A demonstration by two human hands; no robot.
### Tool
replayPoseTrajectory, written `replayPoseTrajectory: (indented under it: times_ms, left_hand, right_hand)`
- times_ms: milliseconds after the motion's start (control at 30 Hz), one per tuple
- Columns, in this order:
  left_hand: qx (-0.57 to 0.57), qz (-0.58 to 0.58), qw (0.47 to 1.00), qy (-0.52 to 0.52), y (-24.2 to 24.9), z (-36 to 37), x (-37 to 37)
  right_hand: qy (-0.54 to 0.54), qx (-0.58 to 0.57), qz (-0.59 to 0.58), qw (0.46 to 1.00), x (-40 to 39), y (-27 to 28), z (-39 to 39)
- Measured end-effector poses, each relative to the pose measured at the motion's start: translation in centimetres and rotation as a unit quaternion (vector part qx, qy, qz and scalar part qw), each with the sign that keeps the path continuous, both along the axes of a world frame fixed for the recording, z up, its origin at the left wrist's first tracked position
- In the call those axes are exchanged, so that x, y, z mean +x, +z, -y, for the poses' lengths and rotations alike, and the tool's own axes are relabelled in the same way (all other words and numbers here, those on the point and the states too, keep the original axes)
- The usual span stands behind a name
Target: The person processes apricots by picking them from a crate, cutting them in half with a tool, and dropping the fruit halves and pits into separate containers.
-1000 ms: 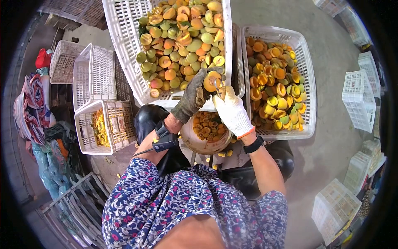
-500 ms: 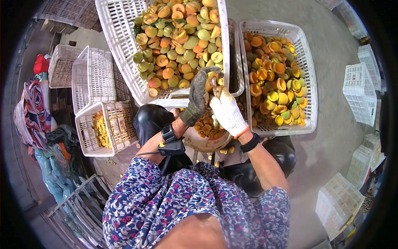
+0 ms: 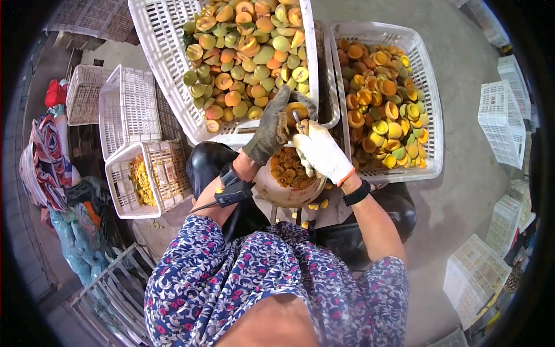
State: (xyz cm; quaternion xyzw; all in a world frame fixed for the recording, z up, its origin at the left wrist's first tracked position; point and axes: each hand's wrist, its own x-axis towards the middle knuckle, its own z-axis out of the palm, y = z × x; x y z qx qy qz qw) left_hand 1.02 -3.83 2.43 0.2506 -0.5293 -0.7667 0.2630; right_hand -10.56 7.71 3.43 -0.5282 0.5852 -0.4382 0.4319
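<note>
Lay open over the floor (image 3: 462, 168) between the right-hand crate (image 3: 399, 180) and the far-right crates (image 3: 502, 124), and above the heaped fruit (image 3: 243, 63). Was crowded over the bucket (image 3: 292, 200) by the left hand (image 3: 276, 121) and right hand (image 3: 319, 149); was walled off ahead by the big crate (image 3: 155, 55), low at the sides by the left knee (image 3: 202, 165) and right knee (image 3: 399, 211).

Bare grey floor (image 3: 448, 202), white crates (image 3: 502, 124) along the right edge, a slatted rack (image 3: 104, 273) lower left
</note>
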Motion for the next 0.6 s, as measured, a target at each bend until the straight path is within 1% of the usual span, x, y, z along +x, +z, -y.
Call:
replayPoseTrajectory:
  times_ms: [33, 67, 100, 133, 200, 233, 267, 300, 333, 367, 400, 467, 500, 533, 600]
  left_hand:
    - [-0.206, 0.069, 0.976, 0.023, -1.3, 0.1, 0.4]
    - [-0.403, 0.134, 0.904, 0.044, -0.7, 0.1, 0.2]
    - [-0.094, 0.028, 0.995, 0.012, -0.1, -0.3, 0.1]
    - [-0.095, 0.028, 0.995, 0.011, 0.6, -0.4, 0.0]
    - [0.080, -0.025, 0.996, 0.014, 1.4, -0.6, -0.1]
    - [0.054, -0.026, 0.997, -0.041, 1.8, -0.3, -0.1]
    - [0.056, -0.023, 0.997, -0.040, 1.2, 0.0, 0.1]
    - [0.068, -0.037, 0.993, -0.084, 0.3, 0.2, 0.3]
    - [0.080, -0.051, 0.987, -0.130, -0.5, 0.4, 0.4]
    - [0.164, -0.114, 0.968, -0.152, -1.0, 0.2, 0.3]
    - [0.165, -0.113, 0.967, -0.156, -0.3, -0.1, 0.5]
    - [0.019, -0.104, 0.990, -0.088, 1.3, 0.1, 1.4]
    - [-0.021, -0.044, 0.998, -0.032, 2.1, 1.0, 2.1]
    - [-0.009, 0.053, 0.989, 0.137, 2.9, 1.0, 3.0]
    - [-0.116, 0.028, 0.985, 0.121, -2.4, 4.8, 4.4]
  right_hand:
    - [-0.020, 0.131, 0.171, 0.976, 0.1, 1.7, 0.1]
    - [-0.040, 0.256, 0.332, 0.907, 0.0, 2.8, 0.3]
    - [-0.013, 0.209, 0.373, 0.904, 0.0, 2.0, 0.0]
    - [-0.014, 0.209, 0.373, 0.904, 0.1, 1.9, 0.1]
    - [0.013, 0.152, 0.269, 0.951, 0.3, 2.0, 0.2]
    - [0.029, 0.231, 0.206, 0.951, 0.1, 2.5, 0.2]
    - [0.030, 0.233, 0.208, 0.950, -0.3, 2.7, 0.2]
    - [0.072, 0.299, 0.341, 0.888, -0.9, 2.8, 0.1]
    - [0.112, 0.356, 0.464, 0.803, -1.6, 2.8, 0.0]
    - [0.134, 0.353, 0.515, 0.769, -1.7, 1.5, -0.2]
    - [0.131, 0.351, 0.517, 0.770, -1.5, 0.8, -0.6]
    - [0.208, 0.335, 0.349, 0.850, -1.3, -0.2, -1.3]
    - [0.253, 0.264, 0.147, 0.919, -0.9, -1.2, -2.2]
    - [0.268, 0.068, -0.184, 0.943, 0.7, -2.6, -3.0]
    - [0.293, 0.153, -0.262, 0.907, 1.0, -2.8, -3.4]
